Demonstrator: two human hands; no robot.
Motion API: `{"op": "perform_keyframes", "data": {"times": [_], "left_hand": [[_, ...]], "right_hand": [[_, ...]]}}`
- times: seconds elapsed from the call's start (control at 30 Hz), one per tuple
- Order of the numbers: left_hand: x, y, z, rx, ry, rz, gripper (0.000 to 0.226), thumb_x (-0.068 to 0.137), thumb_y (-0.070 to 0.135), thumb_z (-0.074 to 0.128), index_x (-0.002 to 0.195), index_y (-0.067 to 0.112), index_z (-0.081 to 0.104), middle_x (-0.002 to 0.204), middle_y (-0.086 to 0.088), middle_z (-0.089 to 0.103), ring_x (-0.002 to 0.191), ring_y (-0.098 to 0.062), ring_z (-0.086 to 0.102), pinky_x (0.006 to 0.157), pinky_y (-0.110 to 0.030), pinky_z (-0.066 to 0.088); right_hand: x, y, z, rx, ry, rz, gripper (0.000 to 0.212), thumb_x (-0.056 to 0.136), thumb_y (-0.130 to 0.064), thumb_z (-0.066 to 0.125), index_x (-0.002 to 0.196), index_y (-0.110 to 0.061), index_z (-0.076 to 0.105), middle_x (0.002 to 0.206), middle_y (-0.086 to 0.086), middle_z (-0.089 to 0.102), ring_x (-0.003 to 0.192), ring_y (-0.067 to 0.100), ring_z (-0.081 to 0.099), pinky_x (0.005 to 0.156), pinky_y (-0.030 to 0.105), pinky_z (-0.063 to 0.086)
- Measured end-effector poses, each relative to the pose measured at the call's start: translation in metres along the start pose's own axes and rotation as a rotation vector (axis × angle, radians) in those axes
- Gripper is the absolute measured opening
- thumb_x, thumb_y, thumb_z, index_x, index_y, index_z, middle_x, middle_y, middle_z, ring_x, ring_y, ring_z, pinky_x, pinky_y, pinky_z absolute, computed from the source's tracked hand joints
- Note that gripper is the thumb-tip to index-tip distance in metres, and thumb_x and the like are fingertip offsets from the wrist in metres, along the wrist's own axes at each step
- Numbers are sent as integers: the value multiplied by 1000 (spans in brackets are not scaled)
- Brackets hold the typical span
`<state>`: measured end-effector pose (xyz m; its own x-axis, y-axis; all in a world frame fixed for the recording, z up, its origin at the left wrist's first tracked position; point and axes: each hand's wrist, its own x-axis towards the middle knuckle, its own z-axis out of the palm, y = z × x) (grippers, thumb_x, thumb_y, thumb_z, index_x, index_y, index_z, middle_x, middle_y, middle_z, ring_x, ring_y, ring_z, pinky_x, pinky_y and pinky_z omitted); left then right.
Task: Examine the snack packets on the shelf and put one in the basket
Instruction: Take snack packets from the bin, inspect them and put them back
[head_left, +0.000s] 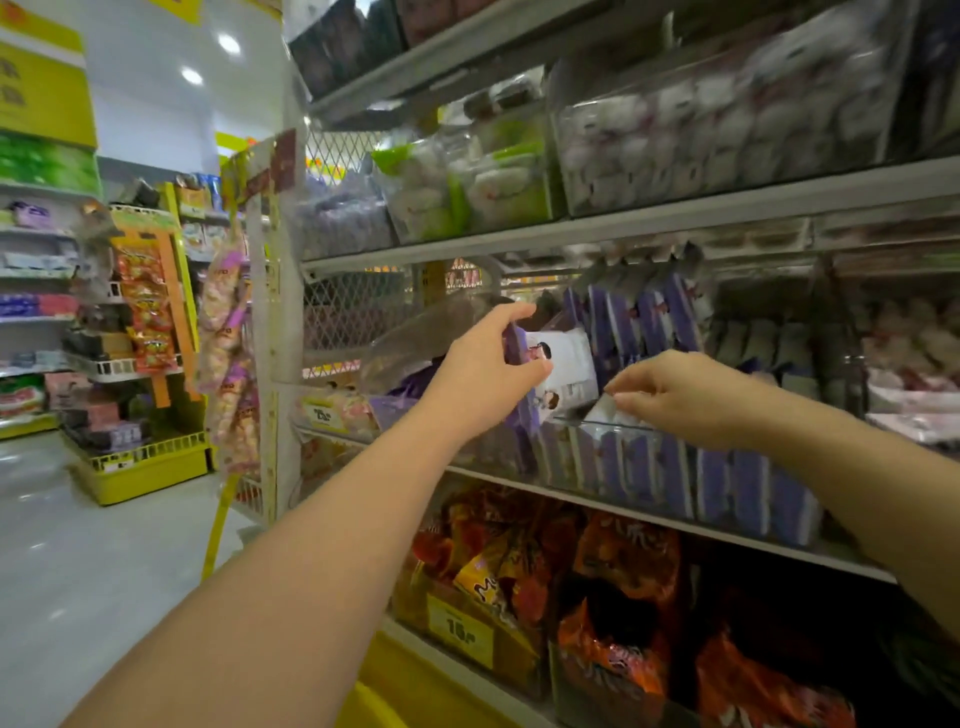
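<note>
At the far left of the frame a yellow wire stand (140, 462) carries glossy orange snack bags, and beside it a white diamond-mesh end panel (353, 306) closes off the grey metal shelf (519, 487). At the centre the left hand (483, 374) grips a flat purple-and-white packet (563, 364) by its left edge, fingers curled over the top and thumb pressed under; the packet stands tilted at the left end of a clear plastic bin (576, 421) on the middle shelf. Just to the right, the right hand (685, 395) has its fingers curled, the tips pinching the top edge of a pale packet (608, 411) that sits inside the same bin; blur hides the exact hold. Through the bin's transparent front wall shows a tight row of upright purple packets (748, 488), slim and rectangular. On the shelf below, at lower centre and right, lie crinkled orange-red bags (628, 556) with a shiny foil look
</note>
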<state>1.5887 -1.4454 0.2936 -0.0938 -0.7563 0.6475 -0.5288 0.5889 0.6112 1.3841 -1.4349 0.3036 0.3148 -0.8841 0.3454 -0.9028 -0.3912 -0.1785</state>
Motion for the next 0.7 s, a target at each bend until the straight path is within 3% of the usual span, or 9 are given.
{"op": "perform_keyframes", "data": {"times": [0.1,0.2,0.33,0.57,0.7], "left_hand": [[15,3,5,82,-41,-9,50,87,22,67,132,29,49,99,4,67,93,-14,64,79,-23,48],[25,5,18,201,-91,5,37,87,24,68,119,32,51,92,11,58,83,-9,58,63,-14,39],[32,3,40,276,-56,11,26,86,27,69,104,27,51,81,2,57,68,-12,54,54,-24,38],[36,-4,49,335,7,84,28,84,32,72,95,30,46,66,9,48,56,-5,45,48,-20,27],[27,-12,59,422,-11,123,31,86,33,70,94,29,40,70,13,46,61,-6,48,49,-20,28]], "right_hand": [[7,3,0,-83,-89,3,32,98,-33,45,126,-29,60,128,-6,62,116,16,56,96,33,45],[13,8,1,-134,-142,-12,34,98,-33,45,130,-28,56,131,-4,59,117,16,55,89,27,43],[19,14,4,-140,-149,-54,35,98,-34,44,131,-31,54,133,-4,56,118,15,54,83,21,37],[22,14,4,-113,-156,-90,34,97,-33,45,129,-35,56,134,-5,55,118,15,53,95,29,44],[23,15,5,-89,-151,-102,33,96,-34,46,127,-37,58,128,-6,58,100,9,55,80,23,44]]}}
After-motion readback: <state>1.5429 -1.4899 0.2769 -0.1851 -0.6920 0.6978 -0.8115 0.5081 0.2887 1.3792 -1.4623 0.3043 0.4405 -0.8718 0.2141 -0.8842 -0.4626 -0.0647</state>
